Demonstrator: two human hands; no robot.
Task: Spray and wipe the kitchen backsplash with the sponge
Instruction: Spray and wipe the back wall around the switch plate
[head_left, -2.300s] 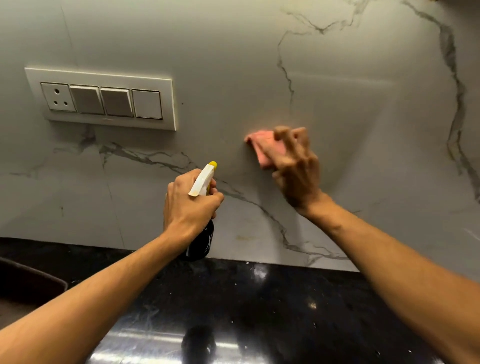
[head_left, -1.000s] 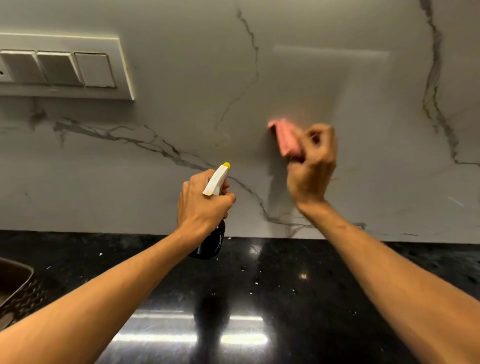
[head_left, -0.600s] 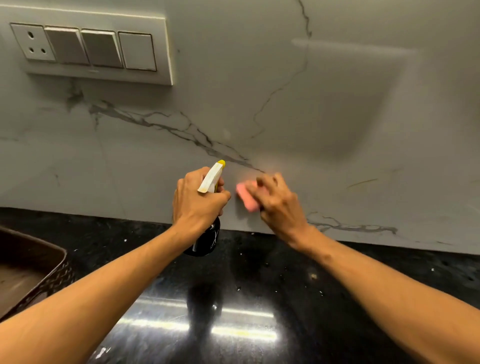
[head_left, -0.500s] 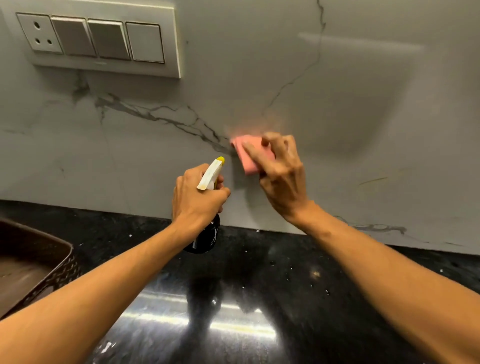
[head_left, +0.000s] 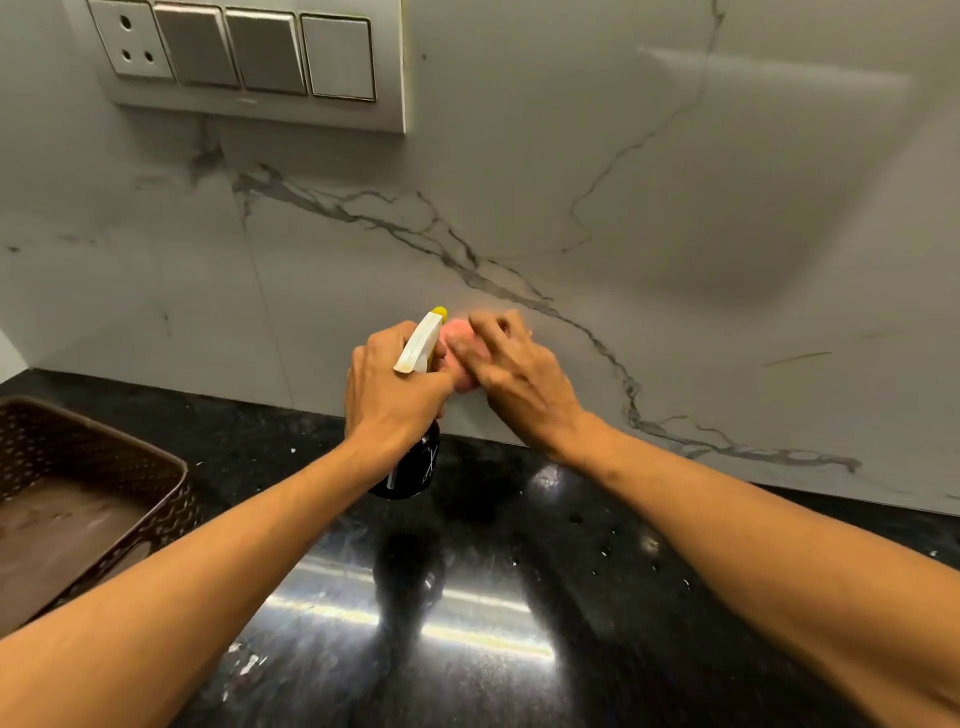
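Pressing the sponge (head_left: 457, 332) against the backsplash (head_left: 597, 171), the right hand (head_left: 522, 387) sits low on the wall, just above the seam where the marble meets the countertop (head_left: 519, 613). Its fingers are bent over the pink pad and grasp it. Motion blur softens the fingertips, so how the thumb lies cannot be told. Only a patch of the sponge shows, between the two hands, with a faint pink glow on the stone around it. The left hand (head_left: 392, 395) is just beside the right, fingers clenched round the neck of the spray bottle (head_left: 415, 470). The bottle's dark body hangs below the fist, and its white trigger head with a yellow nozzle tip points up toward the wall. Whether a finger rests on the trigger is hidden. The backsplash is pale grey marble, with dark veins running diagonally from under the switch plate (head_left: 249, 57) down to the right, one passing close by the sponge. The plate — a socket and three rocker switches — is at the upper left. The black countertop is glossy, flecked with pale specks and reflecting bright strips of light. A brown woven basket (head_left: 104, 452) stands at the left edge, well apart from the hands.
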